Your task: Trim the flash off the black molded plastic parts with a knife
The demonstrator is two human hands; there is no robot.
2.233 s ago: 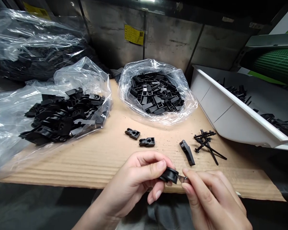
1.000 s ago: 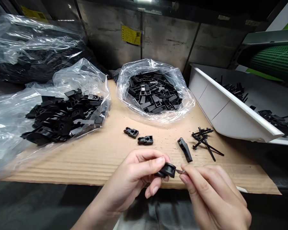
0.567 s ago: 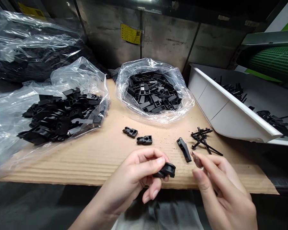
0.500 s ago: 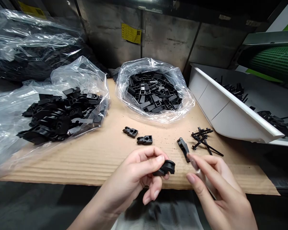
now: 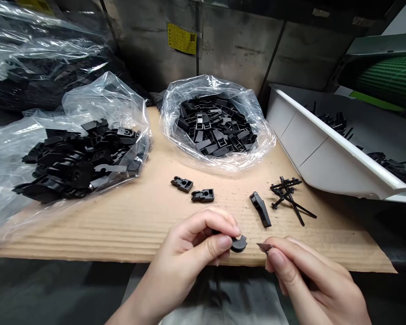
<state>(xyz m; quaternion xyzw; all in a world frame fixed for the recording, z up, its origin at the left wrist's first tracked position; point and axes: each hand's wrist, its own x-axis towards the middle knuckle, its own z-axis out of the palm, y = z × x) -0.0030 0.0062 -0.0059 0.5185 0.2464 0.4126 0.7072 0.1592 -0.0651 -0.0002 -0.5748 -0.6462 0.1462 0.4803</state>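
My left hand [image 5: 196, 248] is closed on a black plastic part [image 5: 239, 244], whose rounded, hooked end sticks out past the thumb and forefinger. Between the thumb and forefinger of my right hand [image 5: 307, 275] is a small pointed blade [image 5: 264, 247]; its tip faces the part, with a short gap between them. The rest of the blade is hidden by my fingers. Just beyond my hands, two black plastic clips [image 5: 203, 195] lie on the cardboard, and a longer black lever [image 5: 260, 209] lies above my right hand.
Cardboard [image 5: 122, 230] covers the worktop. Thin black sprue sticks [image 5: 287, 194] lie at right. Behind stands a clear bag [image 5: 169, 135] full of black parts; another open bag [image 5: 108, 97] spills parts at left. A white bin [image 5: 328, 149] with black pieces leans in from the right.
My left hand has turned the black part so its hooked end now faces right. My right fingers have closed together, and the blade's point now shows toward the part.
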